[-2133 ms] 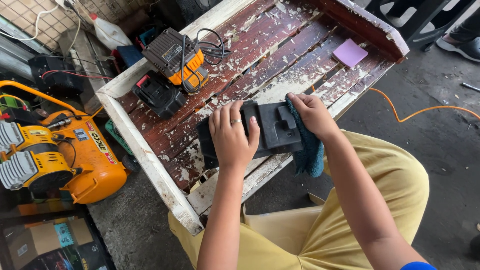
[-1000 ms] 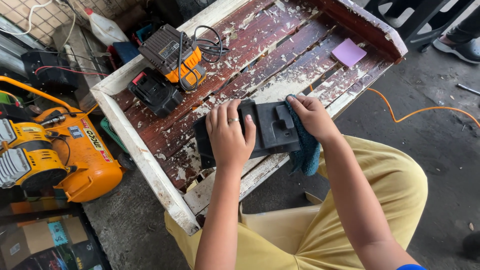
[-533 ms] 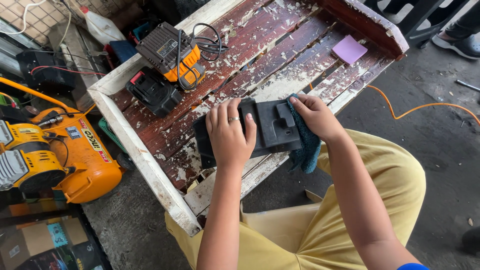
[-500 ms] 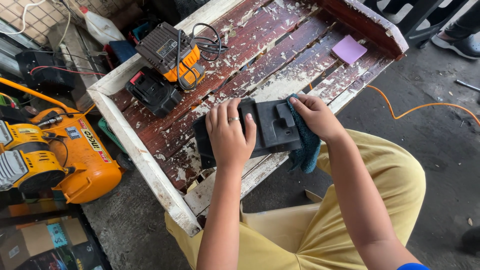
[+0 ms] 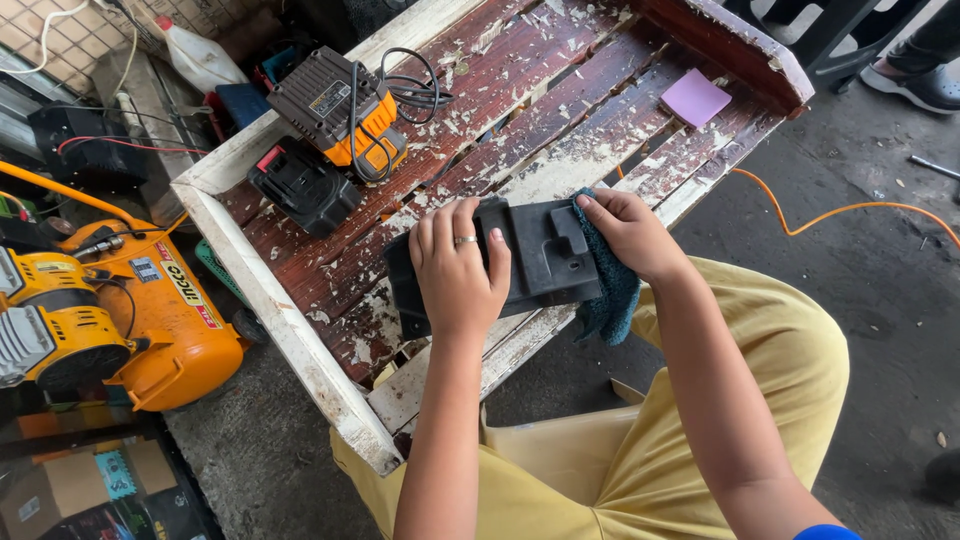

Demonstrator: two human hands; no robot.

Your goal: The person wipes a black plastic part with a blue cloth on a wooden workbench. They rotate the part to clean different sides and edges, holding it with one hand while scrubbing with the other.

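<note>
Pressing down on a flat black plastic part (image 5: 535,255), the left hand (image 5: 458,272) lies palm-down over its near left end, fingers (image 5: 440,215) close together and stretched flat, a ring on one of them. The part rests on the worn red-and-white wooden bench (image 5: 560,120), near its front edge. At the part's far right end the right hand (image 5: 632,235) holds a teal cloth (image 5: 610,290) against it, fingers curled over the cloth and pinching it to the plastic; the cloth hangs down off the bench edge below that hand.

Beyond the left fingers, well apart, sits a small black battery pack (image 5: 303,186), and just past it an orange and dark charger (image 5: 340,110) with its black cord (image 5: 410,92) coiled beside it. Far beyond the right fingers a purple square pad (image 5: 696,97) lies near the bench's raised end. Nothing lies between the hands and the part.

To the left of the bench, on the floor, stands an orange air compressor (image 5: 150,320). An orange cable (image 5: 850,210) trails over the concrete floor to the right of the right hand. The person's yellow trousers (image 5: 780,350) show below the arms.
</note>
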